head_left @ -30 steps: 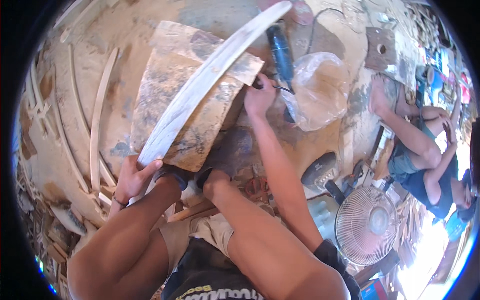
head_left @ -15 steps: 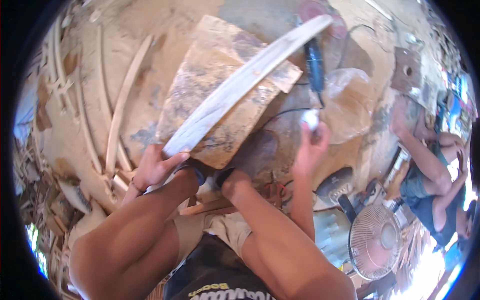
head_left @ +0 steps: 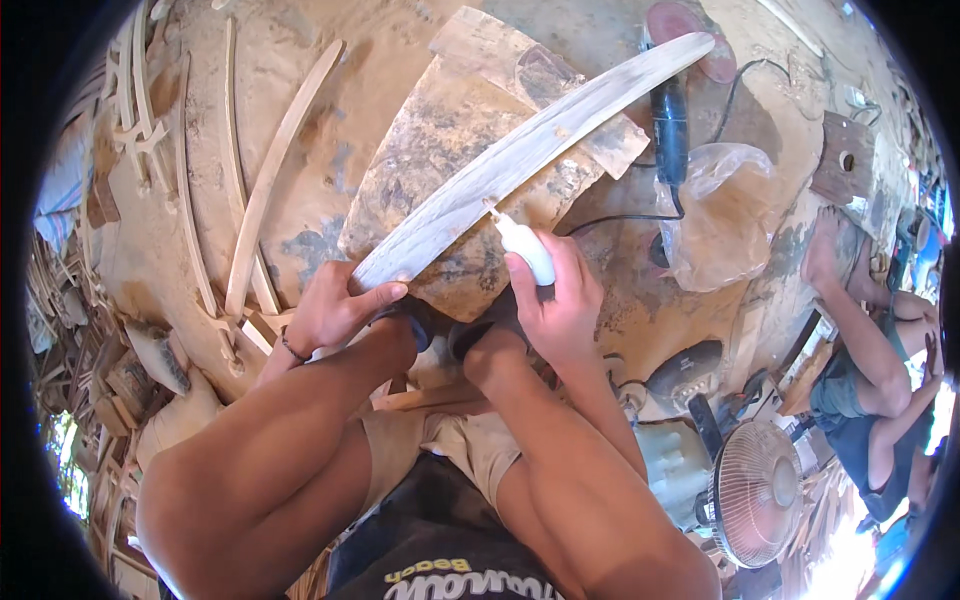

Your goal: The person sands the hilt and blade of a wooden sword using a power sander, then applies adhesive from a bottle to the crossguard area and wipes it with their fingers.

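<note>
My left hand [head_left: 340,308] is closed on the near end of a long, curved, greyish wooden strip [head_left: 510,165], thumb on top. The strip slants away to the upper right, lying across a worn wooden block [head_left: 410,150] on the ground. In my right hand [head_left: 565,305] is a small white squeeze bottle [head_left: 527,252], gripped between thumb and fingers. Its narrow nozzle points up and left, with the tip at or very close to the strip's lower edge. Whether anything comes out of the tip I cannot tell.
Several curved wooden strips [head_left: 275,180] lie on the left. A blue angle grinder [head_left: 669,130] with a reddish disc and cord lies beyond the strip's far end, beside a clear plastic bag [head_left: 720,215]. A fan [head_left: 755,490] stands at lower right. Another person [head_left: 870,370] sits at the right.
My right hand has brought the white bottle leftward and turned its nozzle to the strip's edge. My left hand keeps its hold on the strip. The whole view has shifted slightly.
</note>
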